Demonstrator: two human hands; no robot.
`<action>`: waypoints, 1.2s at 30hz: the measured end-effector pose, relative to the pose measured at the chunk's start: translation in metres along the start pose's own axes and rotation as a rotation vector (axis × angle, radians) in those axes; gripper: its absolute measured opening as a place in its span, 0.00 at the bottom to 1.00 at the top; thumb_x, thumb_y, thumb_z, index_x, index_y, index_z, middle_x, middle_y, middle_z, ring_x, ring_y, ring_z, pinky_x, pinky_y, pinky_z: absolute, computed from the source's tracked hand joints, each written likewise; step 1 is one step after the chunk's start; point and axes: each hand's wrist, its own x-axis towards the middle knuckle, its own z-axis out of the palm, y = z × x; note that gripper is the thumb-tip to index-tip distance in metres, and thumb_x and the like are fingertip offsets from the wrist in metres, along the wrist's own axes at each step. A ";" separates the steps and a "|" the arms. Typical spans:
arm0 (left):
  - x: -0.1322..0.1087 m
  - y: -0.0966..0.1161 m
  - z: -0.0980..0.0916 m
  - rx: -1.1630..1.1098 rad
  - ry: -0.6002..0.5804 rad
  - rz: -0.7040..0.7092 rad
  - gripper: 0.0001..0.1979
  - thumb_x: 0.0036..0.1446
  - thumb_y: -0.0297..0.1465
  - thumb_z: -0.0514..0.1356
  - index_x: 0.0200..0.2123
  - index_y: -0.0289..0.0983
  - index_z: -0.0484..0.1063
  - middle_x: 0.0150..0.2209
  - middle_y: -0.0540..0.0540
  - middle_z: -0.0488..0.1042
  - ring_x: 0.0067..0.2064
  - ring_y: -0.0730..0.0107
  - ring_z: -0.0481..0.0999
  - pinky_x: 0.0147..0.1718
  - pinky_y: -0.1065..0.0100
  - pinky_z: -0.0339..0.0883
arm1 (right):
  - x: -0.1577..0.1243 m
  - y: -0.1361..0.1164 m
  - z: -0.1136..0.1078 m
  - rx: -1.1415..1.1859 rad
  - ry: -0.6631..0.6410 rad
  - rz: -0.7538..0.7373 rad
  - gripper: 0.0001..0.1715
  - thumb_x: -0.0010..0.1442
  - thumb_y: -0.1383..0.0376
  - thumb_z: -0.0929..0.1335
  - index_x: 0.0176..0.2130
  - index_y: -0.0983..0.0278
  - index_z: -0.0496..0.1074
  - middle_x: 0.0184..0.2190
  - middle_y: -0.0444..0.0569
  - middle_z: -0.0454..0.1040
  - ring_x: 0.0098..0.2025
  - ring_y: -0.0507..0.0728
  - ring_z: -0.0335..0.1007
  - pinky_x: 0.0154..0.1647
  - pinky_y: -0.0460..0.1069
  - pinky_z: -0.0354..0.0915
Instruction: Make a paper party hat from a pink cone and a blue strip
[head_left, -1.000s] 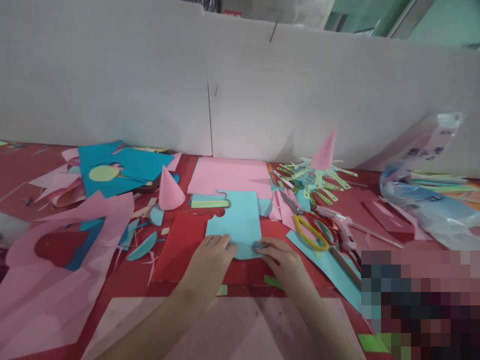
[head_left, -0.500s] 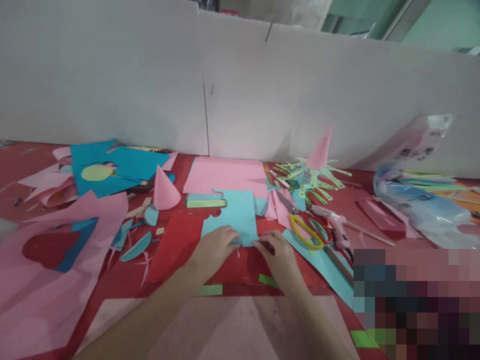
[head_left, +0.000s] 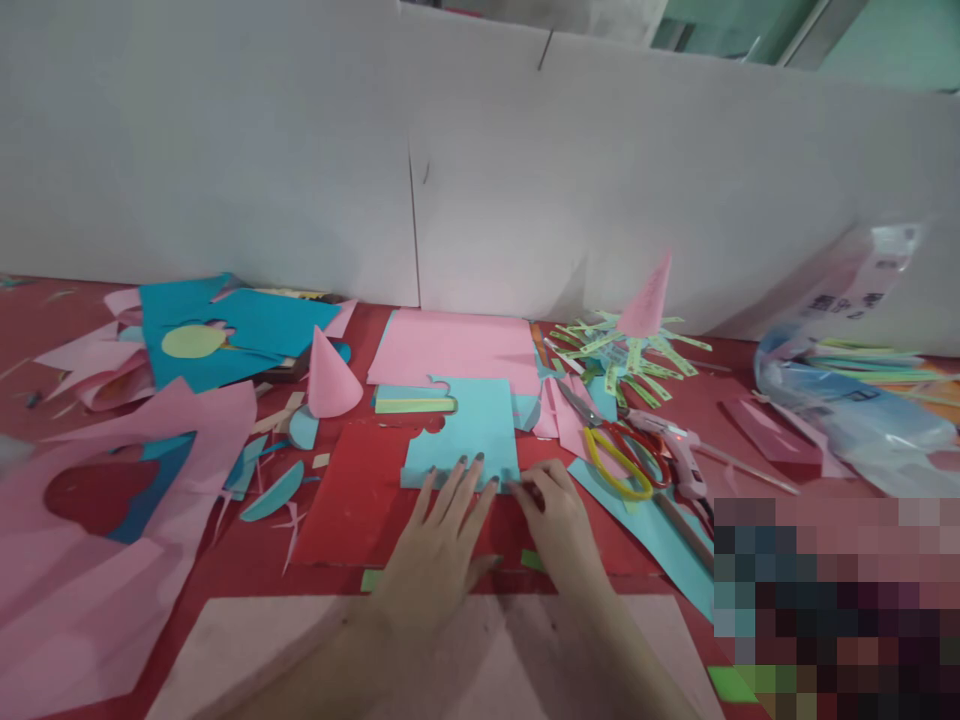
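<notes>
A light blue paper sheet (head_left: pixel 471 425) lies on a red sheet (head_left: pixel 352 490) in the middle of the red table. Its near edge is folded up into a narrow band. My left hand (head_left: pixel 442 545) lies flat with fingers spread, fingertips pressing on that folded edge. My right hand (head_left: pixel 559 515) is curled beside it, with fingers pinched at the fold's right end.
Scissors with red and yellow handles (head_left: pixel 619 455) and a pink glue gun (head_left: pixel 679 455) lie right of my hands. A pink cone (head_left: pixel 330 375), pink and blue paper scraps (head_left: pixel 127 470), green strips (head_left: pixel 630 355) and a plastic bag (head_left: pixel 840 390) surround them. A white cardboard wall (head_left: pixel 420 170) stands behind.
The near edge of the blue sheet has been folded over. My left hand has gone from curled to flat and spread on the fold. My right hand stays at the fold's right end.
</notes>
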 end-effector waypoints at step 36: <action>-0.003 -0.007 0.015 -0.119 -0.106 -0.068 0.31 0.56 0.48 0.45 0.60 0.43 0.48 0.63 0.38 0.47 0.62 0.49 0.46 0.55 0.42 0.43 | -0.005 -0.024 0.013 -0.524 0.038 0.030 0.18 0.60 0.60 0.59 0.48 0.63 0.64 0.38 0.53 0.67 0.40 0.60 0.64 0.37 0.53 0.58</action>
